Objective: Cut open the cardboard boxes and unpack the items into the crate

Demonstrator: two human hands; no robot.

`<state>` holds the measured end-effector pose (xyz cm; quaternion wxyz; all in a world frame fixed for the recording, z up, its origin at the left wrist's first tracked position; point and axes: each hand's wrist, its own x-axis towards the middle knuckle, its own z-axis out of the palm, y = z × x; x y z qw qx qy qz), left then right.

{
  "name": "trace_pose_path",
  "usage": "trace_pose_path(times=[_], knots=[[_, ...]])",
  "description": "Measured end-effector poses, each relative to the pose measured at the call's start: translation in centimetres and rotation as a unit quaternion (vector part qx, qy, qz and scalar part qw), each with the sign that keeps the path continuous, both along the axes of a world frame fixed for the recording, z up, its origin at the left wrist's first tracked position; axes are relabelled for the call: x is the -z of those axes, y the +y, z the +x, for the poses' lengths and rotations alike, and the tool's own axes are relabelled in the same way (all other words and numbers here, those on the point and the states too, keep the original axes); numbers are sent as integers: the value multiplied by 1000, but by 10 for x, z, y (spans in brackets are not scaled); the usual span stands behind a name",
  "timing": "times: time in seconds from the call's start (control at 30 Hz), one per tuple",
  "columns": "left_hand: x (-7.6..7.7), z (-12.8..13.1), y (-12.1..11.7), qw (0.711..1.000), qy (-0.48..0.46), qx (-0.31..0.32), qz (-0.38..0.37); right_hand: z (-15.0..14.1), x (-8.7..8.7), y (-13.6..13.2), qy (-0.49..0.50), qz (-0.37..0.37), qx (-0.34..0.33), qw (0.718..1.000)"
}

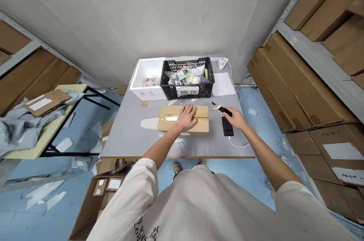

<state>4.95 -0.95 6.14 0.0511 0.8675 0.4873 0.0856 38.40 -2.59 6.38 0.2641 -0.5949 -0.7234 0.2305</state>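
A taped cardboard box lies on the grey table in front of me. My left hand rests flat on its top, fingers stretched forward over the tape. In my right hand, to the right of the box, is a black and yellow utility knife. Its blade points up and to the left, apart from the box. Just below that hand lies a dark phone with a white cable plugged into its lower end.
Behind the box stand a black plastic crate of bagged goods and a white foam box. A white power strip sits at the back right. Shelves of cartons flank the right side; a side table with parcels stands left.
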Motion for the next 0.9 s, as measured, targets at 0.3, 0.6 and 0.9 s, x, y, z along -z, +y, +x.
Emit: trace_pose_path(times=[0.3,0.6,0.9], knots=[[-4,-71,-68,999,10,-28,-20,-118,-5,70,13,-35,-178,983],[7,-120,-75,969,-44,-232,-77,-139,-8,49,-57,-82,-192,976],[4,-126,-25,965,-149,-205,-72,-157,-4,-3,52,-157,-205,965]])
